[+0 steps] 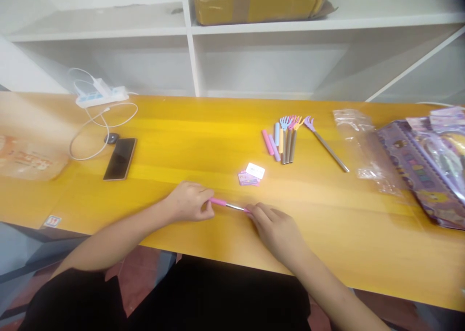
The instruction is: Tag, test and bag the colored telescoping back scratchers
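Note:
My left hand (189,202) is closed round the pink handle of a small telescopic back scratcher (228,205) that lies across the yellow table (203,142). My right hand (276,227) pinches the other end of it, with the thin metal rod showing between the two hands. Just behind them sit small pink and white cards (251,174). Farther back lies a bundle of pastel scratchers (285,137) with claw heads, and one purple scratcher (325,144) lies extended to its right.
A black phone (120,158) and a white power strip (100,95) with cables lie at the back left. Clear plastic bags (363,147) and purple packaged sets (425,171) fill the right. A brown paper bag (25,157) sits far left. White shelves (192,28) hold a cardboard box (259,2).

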`<state>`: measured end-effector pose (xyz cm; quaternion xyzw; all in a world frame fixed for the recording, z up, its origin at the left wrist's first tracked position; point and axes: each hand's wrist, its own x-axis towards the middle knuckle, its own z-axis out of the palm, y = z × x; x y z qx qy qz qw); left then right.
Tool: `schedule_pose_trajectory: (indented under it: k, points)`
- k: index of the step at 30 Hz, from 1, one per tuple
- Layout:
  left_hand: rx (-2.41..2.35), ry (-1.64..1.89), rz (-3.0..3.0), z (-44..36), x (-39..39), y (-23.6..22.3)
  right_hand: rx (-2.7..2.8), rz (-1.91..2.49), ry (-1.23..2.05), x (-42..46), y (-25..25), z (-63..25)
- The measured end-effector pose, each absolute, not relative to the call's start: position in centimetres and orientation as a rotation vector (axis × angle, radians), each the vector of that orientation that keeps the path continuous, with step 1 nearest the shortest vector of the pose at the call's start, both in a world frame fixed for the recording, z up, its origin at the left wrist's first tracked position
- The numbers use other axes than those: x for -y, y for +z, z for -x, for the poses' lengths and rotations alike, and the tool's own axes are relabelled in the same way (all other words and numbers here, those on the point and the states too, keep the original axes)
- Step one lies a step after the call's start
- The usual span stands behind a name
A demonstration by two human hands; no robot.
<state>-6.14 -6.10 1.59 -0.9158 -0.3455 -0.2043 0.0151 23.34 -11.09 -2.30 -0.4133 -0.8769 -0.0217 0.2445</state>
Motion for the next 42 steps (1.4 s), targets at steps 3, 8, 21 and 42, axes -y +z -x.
schedule_pose_trajectory:
  k: [3, 8, 21, 42]
  points:
    - [1.086, -0.604, 2.844, 6.1, 6.1, 1.7, 2.392, 1.107, -0.045, 11.1, -2.3, -23.3]
    - [1.15, -0.501, 2.836, 6.2, 5.9, 1.8, 2.387, 1.071, -0.031, 11.2, -2.4, -23.3]
    - [1.323, -0.311, 2.845, 5.9, 5.7, 1.8, 2.37, 1.031, -0.148, 10.6, -1.6, -23.9]
    - [1.275, -0.554, 2.56, 8.3, 3.1, 2.6, 2.35, 0.972, -0.291, 9.9, 3.0, -30.4]
